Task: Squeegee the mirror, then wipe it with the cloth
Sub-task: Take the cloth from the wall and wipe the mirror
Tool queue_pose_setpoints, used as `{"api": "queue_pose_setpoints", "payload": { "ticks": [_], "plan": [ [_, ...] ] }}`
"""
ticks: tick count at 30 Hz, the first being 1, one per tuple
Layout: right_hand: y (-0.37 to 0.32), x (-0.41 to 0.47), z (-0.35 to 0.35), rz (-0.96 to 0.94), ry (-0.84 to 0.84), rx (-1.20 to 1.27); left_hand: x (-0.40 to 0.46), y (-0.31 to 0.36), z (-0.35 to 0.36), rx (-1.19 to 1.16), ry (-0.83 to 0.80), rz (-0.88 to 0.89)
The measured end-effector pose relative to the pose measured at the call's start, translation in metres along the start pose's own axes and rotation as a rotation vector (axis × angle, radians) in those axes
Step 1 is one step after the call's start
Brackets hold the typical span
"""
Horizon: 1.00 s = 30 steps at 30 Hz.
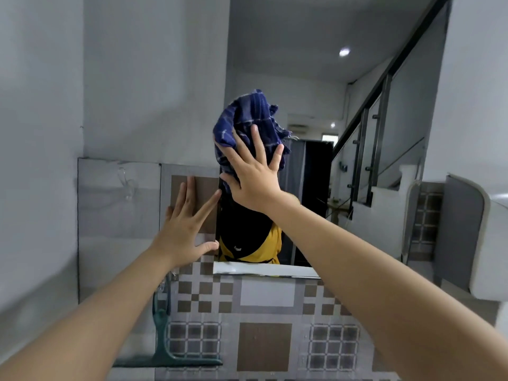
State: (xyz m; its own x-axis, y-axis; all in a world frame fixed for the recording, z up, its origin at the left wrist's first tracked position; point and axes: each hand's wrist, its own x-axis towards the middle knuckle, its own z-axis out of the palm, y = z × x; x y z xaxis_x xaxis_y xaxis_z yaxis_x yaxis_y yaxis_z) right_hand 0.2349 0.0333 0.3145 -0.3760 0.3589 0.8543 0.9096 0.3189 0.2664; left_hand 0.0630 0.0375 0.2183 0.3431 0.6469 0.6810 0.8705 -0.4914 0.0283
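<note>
A tall wall mirror (371, 78) fills the upper middle and reflects a ceiling, a stair rail and a person in a yellow top. My right hand (251, 174) presses a crumpled blue checked cloth (247, 119) flat against the mirror's left part, fingers spread over it. My left hand (187, 229) lies open and flat on the tiled wall beside the mirror's left edge, thumb near the lower corner. A green squeegee (165, 350) hangs handle up against the tiles at lower left, below my left forearm; no hand touches it.
Grey and brown patterned tiles (265, 345) cover the wall under the mirror. A clear hook (127, 185) sticks to the pale panel at the left. A white basin edge (486, 243) juts out at the right.
</note>
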Motion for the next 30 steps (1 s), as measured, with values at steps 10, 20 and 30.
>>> {"api": "queue_pose_setpoints", "payload": {
  "ticks": [10, 20, 30],
  "plan": [
    [0.056, -0.040, -0.006, -0.344, -0.043, -0.195, -0.002, 0.005, 0.001, -0.015, -0.024, -0.041],
    [0.161, -0.109, -0.036, -0.174, -0.056, -0.274, -0.002, 0.007, 0.001, -0.026, 0.007, -0.059],
    [0.221, -0.159, -0.051, 0.172, 0.088, -0.031, -0.002, 0.008, 0.002, -0.035, 0.016, -0.090]
  ]
}}
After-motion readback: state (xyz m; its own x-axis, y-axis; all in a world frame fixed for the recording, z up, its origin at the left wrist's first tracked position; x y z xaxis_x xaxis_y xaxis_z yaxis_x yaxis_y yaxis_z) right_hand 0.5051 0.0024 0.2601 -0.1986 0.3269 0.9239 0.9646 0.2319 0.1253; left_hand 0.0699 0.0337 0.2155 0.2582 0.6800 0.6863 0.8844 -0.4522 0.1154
